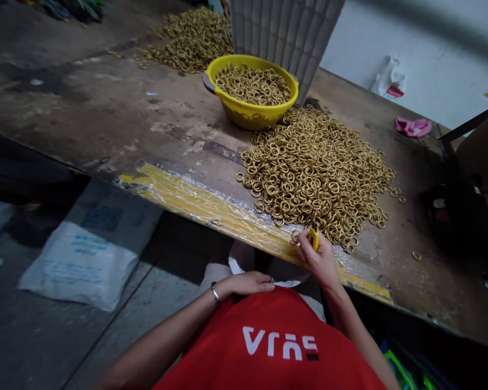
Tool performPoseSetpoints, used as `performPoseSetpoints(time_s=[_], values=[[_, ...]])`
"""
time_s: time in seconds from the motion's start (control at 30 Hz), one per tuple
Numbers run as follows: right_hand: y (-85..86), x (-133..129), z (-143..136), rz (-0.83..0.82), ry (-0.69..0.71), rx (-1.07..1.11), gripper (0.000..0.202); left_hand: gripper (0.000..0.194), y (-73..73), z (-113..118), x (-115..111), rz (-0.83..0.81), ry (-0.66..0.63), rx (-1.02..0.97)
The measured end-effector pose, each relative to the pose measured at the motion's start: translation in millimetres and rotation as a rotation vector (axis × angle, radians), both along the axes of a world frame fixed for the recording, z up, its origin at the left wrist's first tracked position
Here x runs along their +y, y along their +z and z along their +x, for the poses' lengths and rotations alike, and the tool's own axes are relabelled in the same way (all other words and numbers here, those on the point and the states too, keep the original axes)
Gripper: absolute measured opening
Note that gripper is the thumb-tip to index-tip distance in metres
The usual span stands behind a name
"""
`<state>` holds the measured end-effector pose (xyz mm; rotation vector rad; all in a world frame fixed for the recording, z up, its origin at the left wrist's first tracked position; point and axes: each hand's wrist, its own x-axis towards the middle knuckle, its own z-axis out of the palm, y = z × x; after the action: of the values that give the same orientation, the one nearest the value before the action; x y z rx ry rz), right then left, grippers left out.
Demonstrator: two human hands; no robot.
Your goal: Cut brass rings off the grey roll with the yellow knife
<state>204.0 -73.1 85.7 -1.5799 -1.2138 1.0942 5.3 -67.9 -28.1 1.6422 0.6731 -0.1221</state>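
My right hand [318,260] is at the table's front edge, closed around a small yellow-handled cutter [314,239]. A gold-coloured ring [295,235] shows at its thumb and fingertips. Just beyond those fingers spreads a large heap of gold-coloured rings [313,168]. My left hand [250,283] lies flat against my red shirt at waist level, holding nothing that I can see; some of its fingers are hidden. Behind the heap, to its left, stands a yellow basin [252,115] filled with similar rings [254,86].
A grey ridged panel [282,40] stands upright behind the basin. Another ring heap [199,40] lies beyond it, by part of another person's hand [226,8]. Yellow tape [203,203] covers the table's front edge. A white sack [85,254] lies on the floor at left.
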Motion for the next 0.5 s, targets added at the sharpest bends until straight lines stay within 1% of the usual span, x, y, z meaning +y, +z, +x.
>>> performPoseSetpoints(time_s=[0.07,0.1,0.17,0.2,0.23,0.27,0.3,0.33,0.37,0.4,0.43,0.5], values=[[-1.1,-4,-1,-0.010,-0.017,0.038,0.021,0.036,10.1,-4,-2,-0.005,-0.003,-0.004],[-0.8,-6,-2,-0.008,-0.016,0.036,0.020,0.032,17.6,-5,-3,0.008,0.012,-0.006],[1.2,-10,-2,0.001,0.005,0.014,0.018,0.024,37.6,-6,-3,0.043,0.071,-0.028],[2.5,-12,-2,0.007,0.020,0.000,0.017,0.020,49.5,-6,-2,0.074,0.155,-0.071],[3.8,-14,-1,0.014,0.034,-0.018,0.016,0.017,61.8,-6,-1,0.064,0.238,-0.116],[4.9,-16,-1,0.022,0.048,-0.034,0.016,0.017,73.9,-6,2,0.000,0.308,-0.154],[5.8,-18,-1,0.029,0.061,-0.052,0.016,0.020,85.1,-5,6,-0.073,0.410,-0.181],[6.6,-19,-1,0.038,0.075,-0.073,0.016,0.023,94.7,-3,11,-0.139,0.506,-0.232],[7.2,-20,0,0.050,0.091,-0.098,0.015,0.026,102.4,-1,15,-0.173,0.591,-0.280],[7.9,-21,0,0.066,0.110,-0.125,0.014,0.027,107.9,1,19,-0.199,0.655,-0.312],[8.7,-21,0,0.089,0.130,-0.152,0.013,0.029,111.3,4,23,-0.220,0.690,-0.336],[10.6,-21,0,0.144,0.168,-0.199,0.011,0.031,112.8,12,26,-0.265,0.691,-0.347]])
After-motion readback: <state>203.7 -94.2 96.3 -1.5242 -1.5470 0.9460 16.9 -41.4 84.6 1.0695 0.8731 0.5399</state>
